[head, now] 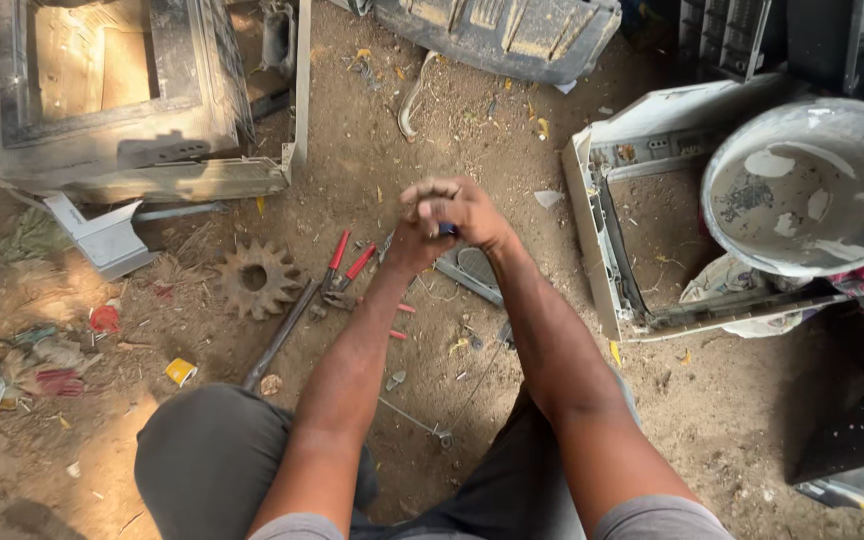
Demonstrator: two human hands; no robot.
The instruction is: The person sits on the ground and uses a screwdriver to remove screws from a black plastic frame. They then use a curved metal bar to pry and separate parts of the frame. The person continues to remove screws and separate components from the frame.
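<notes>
As I look down from the head camera, I see both of my bare forearms reaching forward over a dirt floor, with my knees in dark trousers at the near edge. My left hand and my right hand meet at the middle of the view, pressed together and clenched around a small dark blue object. Only a sliver of it shows between my fingers, so I cannot tell what it is. It sits inside the joined hands, above the ground, not resting on anything.

Just left of the hands and a little nearer, red-handled pliers lie on the dirt, beside a long metal rod that runs toward my left knee. Further left lies a rusty toothed gear wheel. Directly under and just right of the hands lies a flat grey metal piece.

At the far left stands a dusty grey plastic housing, open and hollow. To the right, well apart from the hands, a white plastic frame lies on the ground, and a round white bucket with a stained inside sits over its right part. A dark moulded panel lies at the far edge.
</notes>
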